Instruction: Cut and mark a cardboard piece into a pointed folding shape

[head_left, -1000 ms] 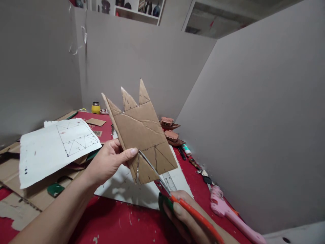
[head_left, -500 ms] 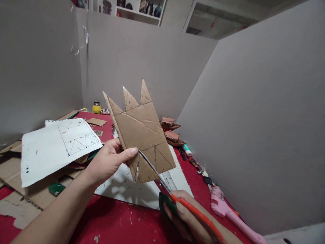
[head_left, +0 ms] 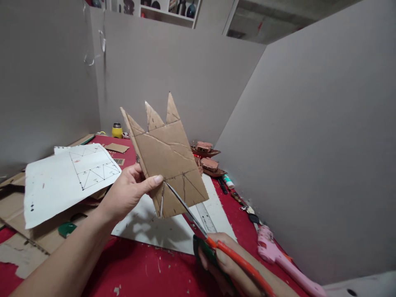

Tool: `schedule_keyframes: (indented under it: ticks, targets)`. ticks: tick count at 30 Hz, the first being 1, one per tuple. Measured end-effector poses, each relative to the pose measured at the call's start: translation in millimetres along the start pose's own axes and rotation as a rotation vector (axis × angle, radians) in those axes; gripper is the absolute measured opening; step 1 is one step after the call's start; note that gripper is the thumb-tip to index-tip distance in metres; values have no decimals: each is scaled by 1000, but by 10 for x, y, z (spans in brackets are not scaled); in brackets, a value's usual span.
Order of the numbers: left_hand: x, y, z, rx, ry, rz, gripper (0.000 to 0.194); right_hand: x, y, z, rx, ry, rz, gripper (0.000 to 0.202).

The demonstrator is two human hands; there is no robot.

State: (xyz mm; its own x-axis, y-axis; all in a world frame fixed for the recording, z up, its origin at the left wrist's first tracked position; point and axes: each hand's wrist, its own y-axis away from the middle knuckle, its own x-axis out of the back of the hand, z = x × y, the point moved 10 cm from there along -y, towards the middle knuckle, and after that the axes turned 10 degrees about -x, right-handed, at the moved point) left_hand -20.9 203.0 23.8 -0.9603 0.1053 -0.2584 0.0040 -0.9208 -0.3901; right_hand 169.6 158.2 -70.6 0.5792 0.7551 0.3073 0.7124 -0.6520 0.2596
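Observation:
My left hand [head_left: 131, 187] grips a piece of brown cardboard [head_left: 165, 150] at its lower left, thumb in front and fingers behind. The piece is held up and tilted, with pointed triangular teeth along its top edge and drawn pencil lines near the bottom. A narrow slit runs up from the lower edge below my thumb. My right hand [head_left: 221, 255] is closed around the handles of scissors [head_left: 201, 235], one orange and one green. One blade lies across the front of the cardboard, its tip near the top of the slit; the other blade is partly hidden behind.
At left, a white sheet with drawn triangles [head_left: 72, 177] lies over cardboard scraps [head_left: 18, 251]. A white board [head_left: 148, 229] and a metal ruler [head_left: 206, 218] rest on the red table. To the right are two model boats [head_left: 212, 165] and a pink glue gun [head_left: 275, 253].
The cardboard and my left hand have shifted slightly left and up. The scissors' tip has moved left with the cardboard, while my right hand stays nearly in place.

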Motion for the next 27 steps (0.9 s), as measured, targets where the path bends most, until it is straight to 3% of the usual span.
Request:
schedule_keyframes:
  ticks: [10, 27]
  targets:
    - [-18, 10, -13, 18, -38, -46, 28, 19, -6, -8, 4, -137, 66, 65]
    - [-126, 24, 108, 9, -60, -176, 17, 1, 67, 26, 66, -26, -48, 62]
